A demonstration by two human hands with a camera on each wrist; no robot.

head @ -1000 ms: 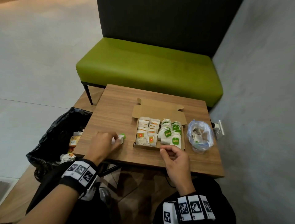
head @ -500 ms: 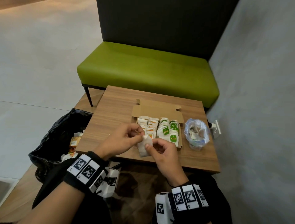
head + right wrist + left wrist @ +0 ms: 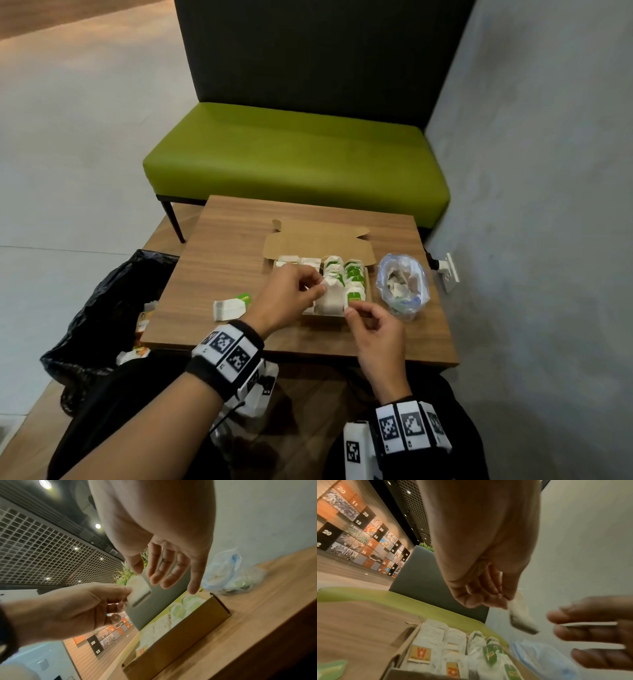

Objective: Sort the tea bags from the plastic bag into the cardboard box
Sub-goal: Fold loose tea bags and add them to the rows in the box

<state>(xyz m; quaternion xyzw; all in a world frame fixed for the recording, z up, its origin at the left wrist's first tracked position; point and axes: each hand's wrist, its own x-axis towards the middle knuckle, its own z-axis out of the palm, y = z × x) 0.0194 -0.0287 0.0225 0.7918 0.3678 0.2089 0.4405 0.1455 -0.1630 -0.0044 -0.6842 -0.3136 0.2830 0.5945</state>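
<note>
White paper is what my left hand [image 3: 291, 294] pinches: a tea bag [image 3: 330, 298] held over the cardboard box [image 3: 318, 245] on the table [image 3: 219, 253]. My right hand [image 3: 373, 325] hovers beside it; the right wrist view shows its fingers [image 3: 164, 566] loosely extended, holding nothing. Only the left wrist view reveals orange-tagged bags [image 3: 421, 654] in the box's left rows. The head view alone catches the plastic bag [image 3: 402, 284] right of the box and a loose wrapper [image 3: 229, 308] left of it.

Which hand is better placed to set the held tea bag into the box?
Left. The left hand already pinches the tea bag over the cardboard box; the right hand holds nothing.
</note>
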